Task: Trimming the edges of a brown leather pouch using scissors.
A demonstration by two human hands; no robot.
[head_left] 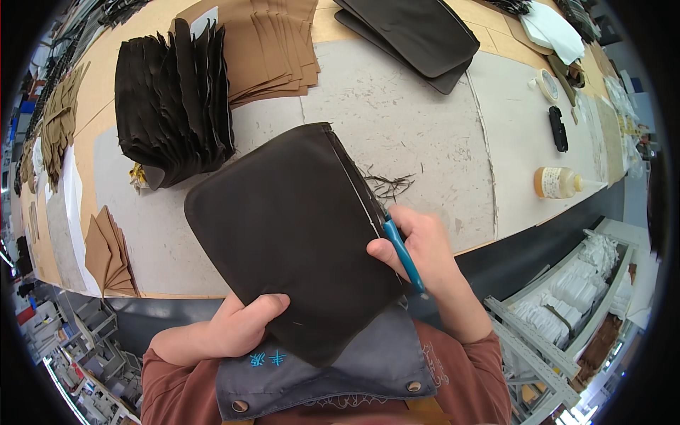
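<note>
A dark brown, flat leather-like piece (290, 219) with rounded corners lies tilted across the table's front edge and my apron. My left hand (244, 322) grips its lower left edge, thumb on top and fingers hidden underneath. At the right edge, where layers part and a pale strip shows, my right hand (423, 248) is closed round a slim blue-handled tool (402, 256) that looks like thread snips. Its tip meets the edge of the piece, and the blades are mostly hidden. Just beyond lie dark thread-like trimmings (389, 185).
A thick stack of dark pieces (173, 103) stands at the back left beside fanned tan pieces (273, 49). More finished-looking dark pieces (418, 35) lie at the far side. On the right are a tape roll (547, 86), a black object (558, 129) and a bottle (557, 183).
</note>
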